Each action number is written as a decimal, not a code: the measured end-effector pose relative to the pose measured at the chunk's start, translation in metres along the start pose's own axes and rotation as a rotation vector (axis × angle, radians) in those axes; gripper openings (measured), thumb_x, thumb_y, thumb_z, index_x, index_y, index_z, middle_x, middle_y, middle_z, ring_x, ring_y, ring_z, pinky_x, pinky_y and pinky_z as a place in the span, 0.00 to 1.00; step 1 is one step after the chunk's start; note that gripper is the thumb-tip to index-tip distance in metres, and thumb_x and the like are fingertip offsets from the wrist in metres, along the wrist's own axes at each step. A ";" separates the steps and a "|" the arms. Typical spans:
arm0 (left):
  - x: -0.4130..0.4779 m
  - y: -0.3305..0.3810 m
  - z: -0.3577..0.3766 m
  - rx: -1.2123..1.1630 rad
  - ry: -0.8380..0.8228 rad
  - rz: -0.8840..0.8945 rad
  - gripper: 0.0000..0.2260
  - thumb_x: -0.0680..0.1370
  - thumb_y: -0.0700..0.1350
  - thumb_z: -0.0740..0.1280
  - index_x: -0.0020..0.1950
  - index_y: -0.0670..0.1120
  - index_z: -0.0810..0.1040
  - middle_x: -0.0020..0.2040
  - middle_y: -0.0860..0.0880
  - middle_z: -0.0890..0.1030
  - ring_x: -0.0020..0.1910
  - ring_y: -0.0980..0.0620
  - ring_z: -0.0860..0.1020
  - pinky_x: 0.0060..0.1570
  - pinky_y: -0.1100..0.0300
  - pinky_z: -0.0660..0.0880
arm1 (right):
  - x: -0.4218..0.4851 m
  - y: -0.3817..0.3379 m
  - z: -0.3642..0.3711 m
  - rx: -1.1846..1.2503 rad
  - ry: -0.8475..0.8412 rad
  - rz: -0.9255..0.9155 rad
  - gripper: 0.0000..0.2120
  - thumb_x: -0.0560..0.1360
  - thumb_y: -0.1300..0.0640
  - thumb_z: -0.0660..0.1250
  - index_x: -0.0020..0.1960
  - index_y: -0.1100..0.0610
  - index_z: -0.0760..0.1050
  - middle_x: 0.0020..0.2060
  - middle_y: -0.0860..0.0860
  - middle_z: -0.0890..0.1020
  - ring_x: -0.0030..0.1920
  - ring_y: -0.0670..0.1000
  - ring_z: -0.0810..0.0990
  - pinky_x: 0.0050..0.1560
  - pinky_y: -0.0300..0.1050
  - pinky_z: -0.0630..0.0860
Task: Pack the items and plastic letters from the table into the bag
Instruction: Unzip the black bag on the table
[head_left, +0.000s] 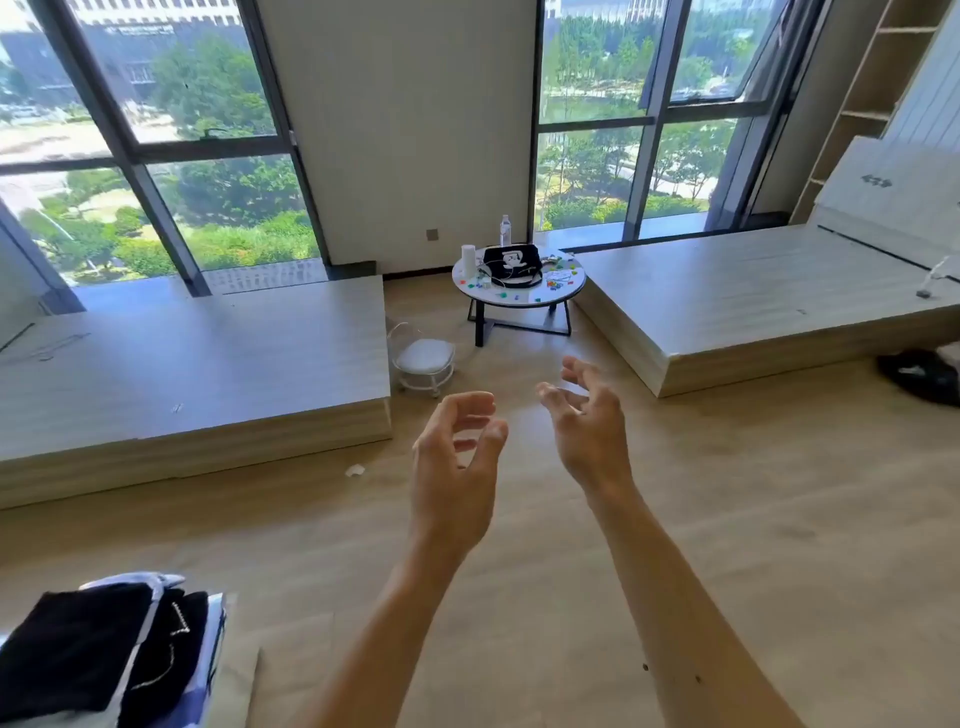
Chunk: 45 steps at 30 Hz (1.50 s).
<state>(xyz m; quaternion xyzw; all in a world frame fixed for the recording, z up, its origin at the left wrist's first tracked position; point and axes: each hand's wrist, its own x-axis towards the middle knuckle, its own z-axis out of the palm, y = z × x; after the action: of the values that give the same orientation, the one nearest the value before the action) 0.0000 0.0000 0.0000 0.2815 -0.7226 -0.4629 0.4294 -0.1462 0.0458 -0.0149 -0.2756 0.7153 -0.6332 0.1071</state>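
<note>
A small round white table (519, 302) stands far ahead by the wall between the windows. On it lies a black bag (511, 266) with a white print. Several small coloured plastic letters (558, 283) are scattered around the bag. A white roll (468, 258) and a clear water bottle (505, 230) stand at the table's back. A white cable lies beside the bag. My left hand (453, 465) and my right hand (589, 415) are raised in front of me, well short of the table. Both have curled, spread fingers and hold nothing.
Low wooden platforms (197, 364) (753, 306) flank the table left and right. A small white stool (423, 364) stands on the wooden floor left of the table. Folded dark clothes (93, 654) lie at bottom left. A dark object (922, 374) lies on the floor at right.
</note>
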 end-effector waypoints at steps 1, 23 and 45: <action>0.009 0.000 0.006 -0.009 0.007 -0.002 0.07 0.79 0.42 0.68 0.55 0.51 0.80 0.49 0.57 0.83 0.50 0.61 0.80 0.47 0.70 0.74 | 0.009 0.000 -0.002 0.013 0.004 0.004 0.23 0.78 0.54 0.69 0.72 0.52 0.71 0.63 0.49 0.77 0.56 0.46 0.80 0.45 0.30 0.72; 0.323 -0.121 0.164 -0.179 -0.037 -0.139 0.06 0.79 0.40 0.68 0.53 0.50 0.81 0.47 0.54 0.84 0.47 0.59 0.81 0.51 0.62 0.78 | 0.342 0.083 0.045 0.007 0.049 0.114 0.19 0.78 0.52 0.69 0.69 0.49 0.74 0.60 0.45 0.79 0.51 0.34 0.78 0.42 0.27 0.73; 0.693 -0.243 0.345 -0.163 -0.151 -0.199 0.05 0.78 0.45 0.67 0.51 0.54 0.81 0.48 0.56 0.85 0.49 0.58 0.81 0.52 0.60 0.77 | 0.750 0.183 0.112 0.058 0.062 0.212 0.20 0.78 0.50 0.69 0.69 0.48 0.74 0.58 0.44 0.80 0.53 0.38 0.80 0.50 0.35 0.75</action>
<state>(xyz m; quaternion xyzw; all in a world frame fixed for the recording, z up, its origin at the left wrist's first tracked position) -0.6293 -0.5103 -0.0417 0.2804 -0.6814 -0.5800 0.3474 -0.7560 -0.4382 -0.0643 -0.1755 0.7248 -0.6470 0.1592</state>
